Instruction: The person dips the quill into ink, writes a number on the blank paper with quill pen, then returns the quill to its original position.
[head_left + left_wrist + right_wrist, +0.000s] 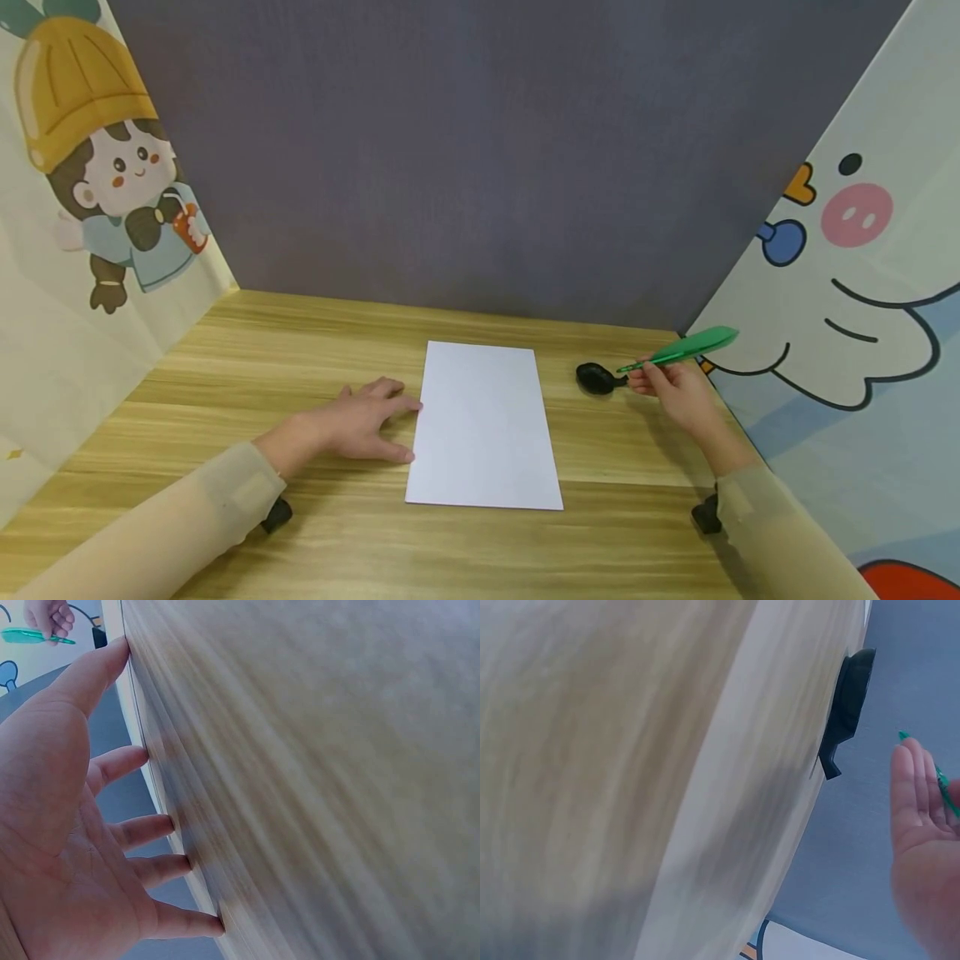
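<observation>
In the head view a green feather-shaped pen [693,345] is pinched between the thumb and fingers of my right hand [678,392], above the table's right side. Its thin tip points left, over a black spoon-shaped dish [596,379] that lies on the table. The right wrist view shows this dish [851,697] apart from the hand [922,825], with only bits of the green pen [946,791] visible. My left hand [367,421] rests on the table with fingers spread, its thumb and index fingertip at the left edge of a blank white sheet of paper [483,425].
The wood-grain table [315,542] meets a dark grey panel [450,167] at the back. Printed cartoon panels stand on both sides, the right one [832,333] close to my right hand.
</observation>
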`<action>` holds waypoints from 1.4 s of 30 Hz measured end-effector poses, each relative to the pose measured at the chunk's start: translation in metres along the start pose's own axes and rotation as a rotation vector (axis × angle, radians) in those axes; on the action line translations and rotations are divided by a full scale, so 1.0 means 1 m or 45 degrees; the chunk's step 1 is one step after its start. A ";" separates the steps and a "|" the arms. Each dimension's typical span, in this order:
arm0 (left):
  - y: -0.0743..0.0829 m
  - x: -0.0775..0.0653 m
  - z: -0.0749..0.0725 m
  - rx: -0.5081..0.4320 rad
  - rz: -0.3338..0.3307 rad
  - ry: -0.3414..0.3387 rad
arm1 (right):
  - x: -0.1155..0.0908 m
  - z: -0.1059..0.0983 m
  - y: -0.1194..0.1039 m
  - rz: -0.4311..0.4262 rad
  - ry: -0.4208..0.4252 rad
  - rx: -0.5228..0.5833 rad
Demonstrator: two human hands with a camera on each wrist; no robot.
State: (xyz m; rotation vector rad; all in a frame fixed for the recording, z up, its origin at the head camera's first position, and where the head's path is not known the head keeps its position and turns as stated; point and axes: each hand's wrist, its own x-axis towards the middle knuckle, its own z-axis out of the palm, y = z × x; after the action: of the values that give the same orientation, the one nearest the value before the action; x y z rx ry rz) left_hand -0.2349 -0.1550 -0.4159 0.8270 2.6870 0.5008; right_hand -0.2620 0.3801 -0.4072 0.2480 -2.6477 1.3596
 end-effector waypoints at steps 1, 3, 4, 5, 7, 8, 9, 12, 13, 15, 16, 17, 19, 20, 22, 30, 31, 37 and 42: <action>0.000 0.000 0.000 0.000 0.000 0.002 | 0.000 0.000 -0.001 0.021 -0.003 0.016; -0.001 0.000 0.000 0.000 0.002 0.004 | 0.002 0.000 -0.002 0.061 -0.014 0.048; -0.001 0.000 0.000 0.000 0.003 0.006 | 0.003 0.001 -0.001 0.077 -0.020 0.060; -0.001 0.000 0.000 0.000 0.005 0.008 | 0.004 0.001 -0.001 0.092 -0.022 0.075; -0.002 0.000 0.000 -0.001 0.003 0.008 | 0.006 0.002 0.002 0.125 -0.031 0.089; -0.002 0.000 0.000 -0.002 0.004 0.008 | 0.007 0.002 0.002 0.137 -0.034 0.099; -0.003 0.000 0.000 -0.003 0.005 0.008 | 0.009 0.003 0.003 0.148 -0.034 0.103; -0.003 0.000 0.001 -0.003 0.001 0.005 | 0.012 0.006 0.005 0.185 -0.038 0.128; -0.003 0.000 0.001 -0.003 0.004 0.005 | 0.013 0.007 0.005 0.196 -0.041 0.139; -0.003 0.001 0.001 0.000 -0.003 0.003 | 0.016 0.009 0.007 0.211 -0.047 0.173; -0.003 0.001 0.001 0.003 -0.006 0.002 | 0.017 0.009 0.009 0.218 -0.053 0.191; -0.004 0.001 0.001 0.004 -0.006 0.002 | 0.018 0.010 0.010 0.224 -0.059 0.202; -0.004 0.001 0.001 0.006 -0.012 -0.001 | 0.019 0.011 0.012 0.234 -0.068 0.215; -0.004 0.001 0.002 0.006 -0.016 -0.002 | 0.020 0.012 0.012 0.238 -0.071 0.214; -0.004 0.000 0.002 0.008 -0.008 -0.001 | 0.020 0.014 0.012 0.247 -0.080 0.202; -0.005 0.000 0.003 -0.009 -0.006 -0.002 | 0.020 0.018 0.013 0.290 -0.106 0.192; -0.005 0.000 0.003 -0.012 -0.005 -0.002 | 0.020 0.019 0.013 0.287 -0.106 0.192; -0.005 0.001 0.003 -0.005 -0.005 0.003 | 0.020 0.019 0.013 0.263 -0.113 0.187; -0.005 0.002 0.003 0.004 0.001 0.005 | 0.020 0.019 0.015 0.261 -0.112 0.185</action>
State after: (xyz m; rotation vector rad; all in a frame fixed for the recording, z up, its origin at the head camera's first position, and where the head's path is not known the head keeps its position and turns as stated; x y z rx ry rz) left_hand -0.2377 -0.1573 -0.4212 0.8283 2.6920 0.4993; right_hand -0.2855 0.3711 -0.4257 0.0547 -2.7110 1.6428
